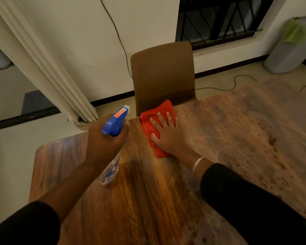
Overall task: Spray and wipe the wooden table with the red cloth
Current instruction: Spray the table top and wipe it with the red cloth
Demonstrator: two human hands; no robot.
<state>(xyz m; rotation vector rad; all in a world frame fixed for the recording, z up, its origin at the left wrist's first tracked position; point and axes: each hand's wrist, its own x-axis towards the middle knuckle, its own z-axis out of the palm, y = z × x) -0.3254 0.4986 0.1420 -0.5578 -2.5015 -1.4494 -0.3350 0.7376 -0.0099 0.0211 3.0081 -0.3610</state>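
Spray bottle (113, 138): gripped in the left hand (104, 140), raised above the wooden table (166, 191). Red cloth (155, 126): pressed flat under the right hand (166, 133), fingers spread, at the table's far edge, before a chair (163, 73).

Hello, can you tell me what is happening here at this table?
A person is cleaning a wooden table. The left hand holds a spray bottle with a blue head, nozzle pointing away over the far edge. The right hand lies flat on a folded red cloth, pressing it onto the tabletop near the far edge, in front of a brown chair. Droplets and a hazy film show on the right part of the table.
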